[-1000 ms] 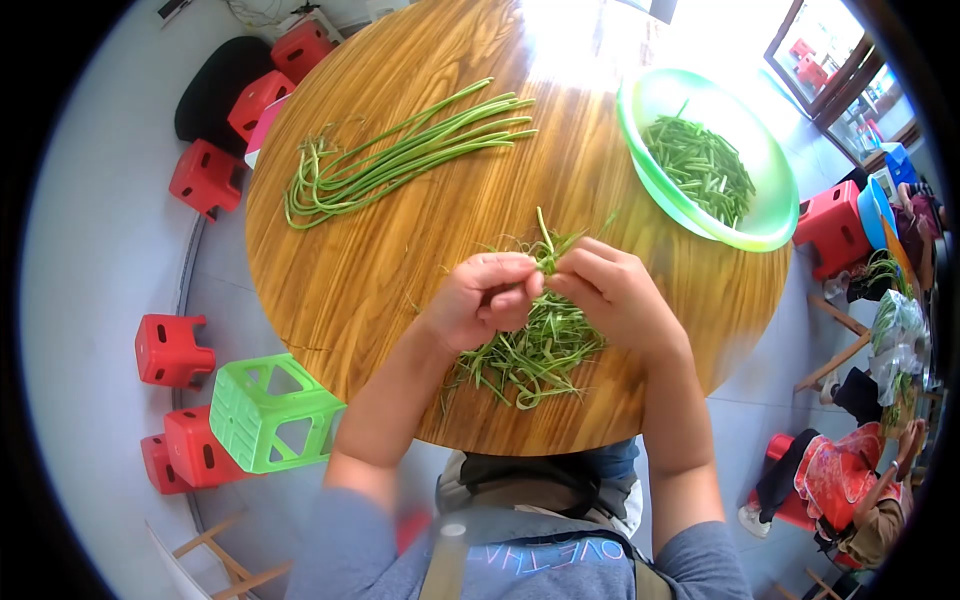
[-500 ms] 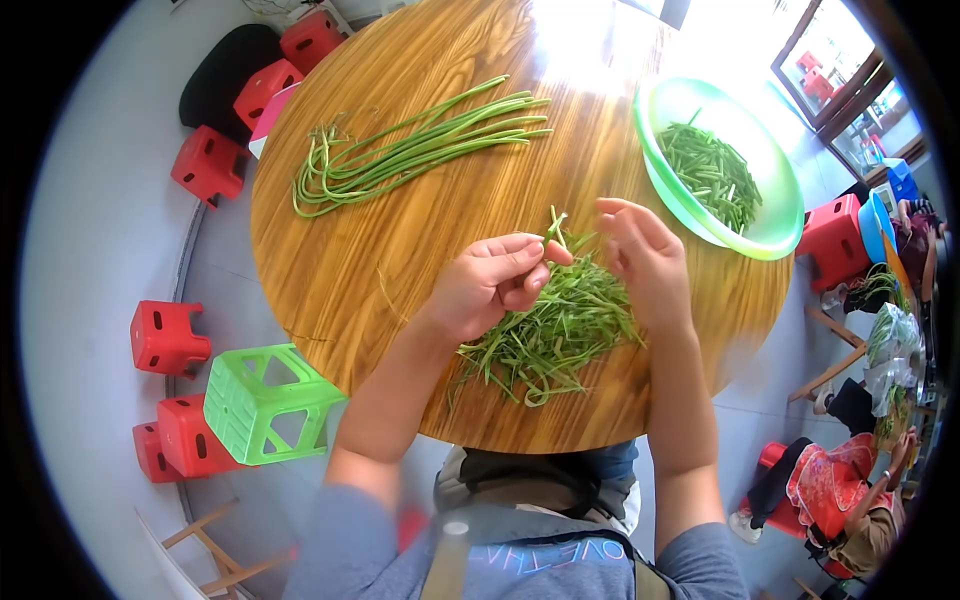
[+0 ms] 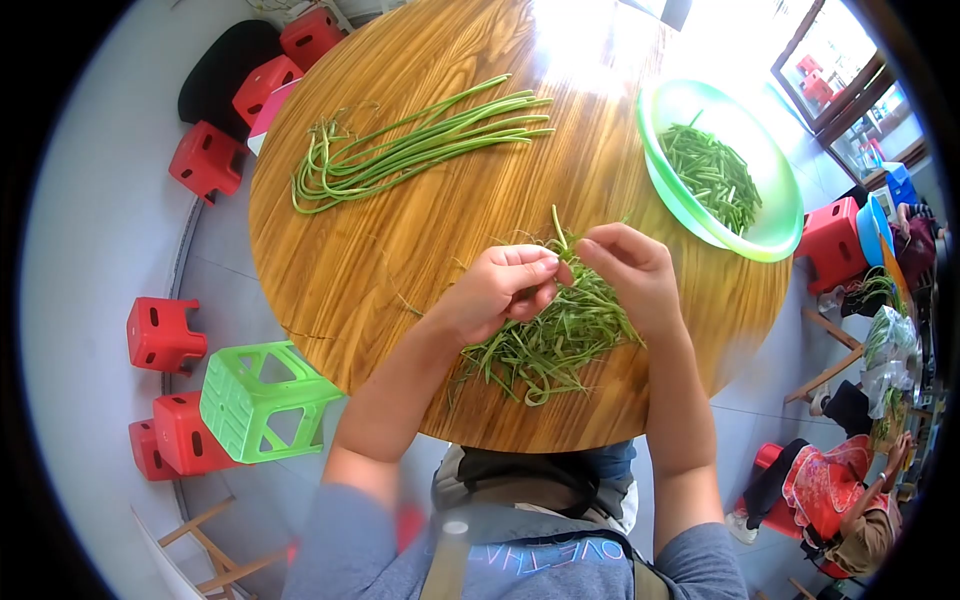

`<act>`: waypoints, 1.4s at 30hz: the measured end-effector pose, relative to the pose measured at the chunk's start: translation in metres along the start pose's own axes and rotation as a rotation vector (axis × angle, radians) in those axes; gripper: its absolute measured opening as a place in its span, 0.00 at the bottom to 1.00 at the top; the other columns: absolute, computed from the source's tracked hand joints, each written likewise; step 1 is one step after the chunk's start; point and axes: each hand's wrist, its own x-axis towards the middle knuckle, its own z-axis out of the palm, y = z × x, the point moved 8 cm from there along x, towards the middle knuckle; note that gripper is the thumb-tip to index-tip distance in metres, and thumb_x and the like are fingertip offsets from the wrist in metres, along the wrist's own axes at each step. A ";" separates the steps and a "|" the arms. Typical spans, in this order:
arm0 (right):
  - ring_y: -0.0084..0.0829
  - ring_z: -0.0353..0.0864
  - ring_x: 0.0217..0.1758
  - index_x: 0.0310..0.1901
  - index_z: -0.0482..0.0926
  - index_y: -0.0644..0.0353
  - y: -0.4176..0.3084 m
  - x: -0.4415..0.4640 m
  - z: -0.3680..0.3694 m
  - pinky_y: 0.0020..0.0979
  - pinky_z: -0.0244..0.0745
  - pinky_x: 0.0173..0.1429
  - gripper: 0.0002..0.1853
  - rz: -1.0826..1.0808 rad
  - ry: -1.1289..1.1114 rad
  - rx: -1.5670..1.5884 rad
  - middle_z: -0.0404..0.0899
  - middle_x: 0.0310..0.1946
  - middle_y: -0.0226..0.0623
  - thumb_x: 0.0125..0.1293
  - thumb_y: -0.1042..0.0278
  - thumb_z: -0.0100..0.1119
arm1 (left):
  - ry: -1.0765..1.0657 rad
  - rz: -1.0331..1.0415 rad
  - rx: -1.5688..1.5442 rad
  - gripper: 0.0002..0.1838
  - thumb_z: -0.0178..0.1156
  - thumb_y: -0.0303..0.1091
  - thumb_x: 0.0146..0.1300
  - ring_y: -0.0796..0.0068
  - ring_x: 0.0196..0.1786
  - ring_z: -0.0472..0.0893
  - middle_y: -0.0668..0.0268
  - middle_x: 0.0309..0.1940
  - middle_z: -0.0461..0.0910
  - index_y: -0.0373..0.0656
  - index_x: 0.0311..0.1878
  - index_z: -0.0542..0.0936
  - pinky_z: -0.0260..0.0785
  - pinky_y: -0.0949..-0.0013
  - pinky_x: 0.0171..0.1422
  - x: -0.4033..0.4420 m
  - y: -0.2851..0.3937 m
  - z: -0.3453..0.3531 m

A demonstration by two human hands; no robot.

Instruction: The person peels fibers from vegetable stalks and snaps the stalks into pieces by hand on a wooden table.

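My left hand [image 3: 503, 289] is closed in a pinch on a thin green stem [image 3: 556, 222], whose tip pokes up past the fingers. Right beside those fingertips is my right hand [image 3: 637, 278], its thumb and fingers drawn together; what they grip is hidden. Beneath both hands lies a loose heap of green peelings and leafy scraps [image 3: 545, 355]. A bundle of long green stems [image 3: 430, 145], curled at the left end, rests farther up the table. Short cut green pieces [image 3: 710, 175] fill part of a pale green plastic bowl [image 3: 775, 235] at the right.
The round wooden table [image 3: 340, 270] has a few stray fibres on it. Red stools [image 3: 165, 333] and a green stool [image 3: 240, 400] stand to the left. At the far right sits another person in a red patterned apron [image 3: 822, 482], near a bagged bunch of greens [image 3: 890, 345].
My right hand has come down and inward to meet the left fingertips. My left hand has shifted slightly right, and the stem between its fingers stands more upright.
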 end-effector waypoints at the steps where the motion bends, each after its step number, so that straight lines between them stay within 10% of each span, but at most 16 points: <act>1: 0.15 0.71 0.27 0.33 0.80 0.64 -0.007 -0.001 0.002 0.18 0.65 0.30 0.03 -0.143 0.008 -0.128 0.73 0.24 0.25 0.59 0.75 0.63 | 0.015 0.004 -0.038 0.11 0.49 0.33 0.68 0.87 0.19 0.62 0.72 0.21 0.71 0.37 0.39 0.77 0.53 0.83 0.22 0.001 -0.001 -0.002; 10: 0.31 0.74 0.26 0.30 0.78 0.59 -0.041 -0.021 0.033 0.29 0.73 0.28 0.05 -0.756 0.070 -0.761 0.72 0.25 0.33 0.51 0.77 0.62 | 0.222 0.130 -0.097 0.08 0.50 0.32 0.67 0.85 0.20 0.65 0.71 0.21 0.73 0.39 0.37 0.77 0.55 0.81 0.23 0.008 -0.004 -0.016; 31: 0.36 0.75 0.27 0.28 0.78 0.60 -0.038 -0.029 0.038 0.33 0.71 0.29 0.03 -0.739 -0.087 -0.336 0.73 0.27 0.37 0.54 0.75 0.63 | 0.204 0.073 -0.390 0.10 0.50 0.34 0.69 0.78 0.37 0.74 0.66 0.36 0.76 0.40 0.47 0.74 0.68 0.74 0.42 0.005 -0.005 -0.026; 38: 0.17 0.71 0.29 0.31 0.78 0.65 -0.019 -0.033 0.051 0.23 0.67 0.32 0.05 0.004 -0.584 0.149 0.74 0.25 0.26 0.58 0.73 0.64 | 0.193 0.229 -0.612 0.13 0.49 0.39 0.70 0.88 0.18 0.58 0.75 0.21 0.64 0.42 0.52 0.70 0.49 0.83 0.18 0.003 0.018 -0.060; 42: 0.15 0.70 0.30 0.29 0.76 0.65 -0.028 -0.035 0.039 0.20 0.65 0.32 0.06 -0.010 -0.609 0.368 0.74 0.26 0.26 0.58 0.74 0.64 | 0.286 0.320 -0.602 0.14 0.49 0.38 0.70 0.88 0.17 0.55 0.75 0.20 0.64 0.40 0.52 0.70 0.48 0.82 0.18 0.001 0.024 -0.084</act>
